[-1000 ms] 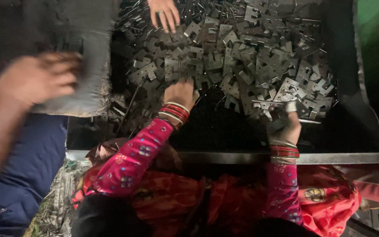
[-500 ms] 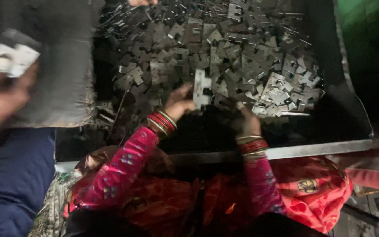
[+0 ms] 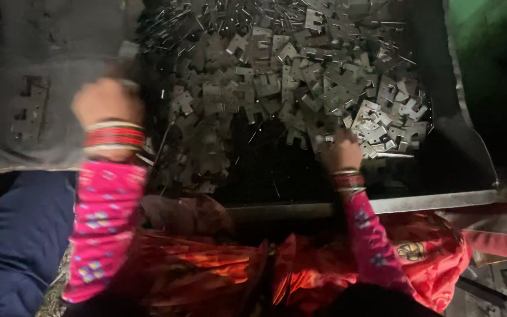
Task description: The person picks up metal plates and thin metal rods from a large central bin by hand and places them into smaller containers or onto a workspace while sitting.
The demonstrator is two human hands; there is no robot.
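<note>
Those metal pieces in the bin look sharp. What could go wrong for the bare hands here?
1. The right hand digs bare into the heap of metal pieces; their notched edges and thin strips could cut or prick fingers.
2. The left hand is blurred over the grey sheet by the heap, so a quick move might snag its bangles.
3. The dim light makes stray slivers hard to see.

Left hand motion-blurred, fingers not distinguishable, can't tell if it holds anything. Right hand fingertips buried in the pile of metal plates, grip unclear. Pile's top cut off by the upper edge. Tray far rim out of frame. Grey sheet at left blurred, cut by the left edge. Green object at right blurred, unidentifiable.
</note>
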